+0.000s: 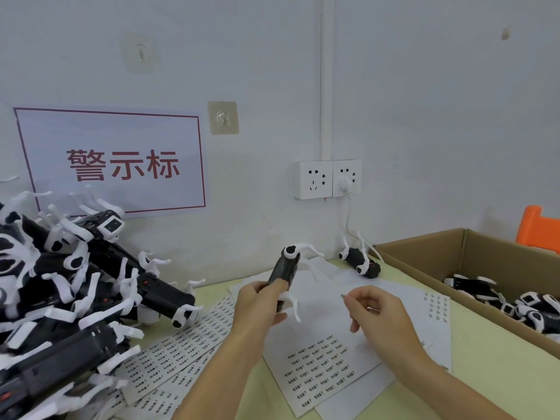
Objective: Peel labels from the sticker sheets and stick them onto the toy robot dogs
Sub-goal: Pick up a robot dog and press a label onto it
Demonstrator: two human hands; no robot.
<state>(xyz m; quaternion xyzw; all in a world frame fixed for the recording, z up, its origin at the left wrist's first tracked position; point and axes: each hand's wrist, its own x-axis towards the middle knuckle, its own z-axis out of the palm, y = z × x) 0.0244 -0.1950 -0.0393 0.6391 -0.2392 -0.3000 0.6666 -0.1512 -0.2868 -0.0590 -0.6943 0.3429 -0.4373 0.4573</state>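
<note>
My left hand (257,307) grips a black toy robot dog (285,269) with white legs, held upright above the table. My right hand (374,310) is just right of it, with thumb and forefinger pinching a tiny label (343,296). Below both hands lies a white sticker sheet (321,371) with rows of small printed labels. More sticker sheets (178,350) fan out to its left.
A big pile of black-and-white robot dogs (69,298) fills the left side. One dog (360,262) lies by the wall under the power sockets (327,179). A cardboard box (472,259) at the right holds several more dogs (527,307).
</note>
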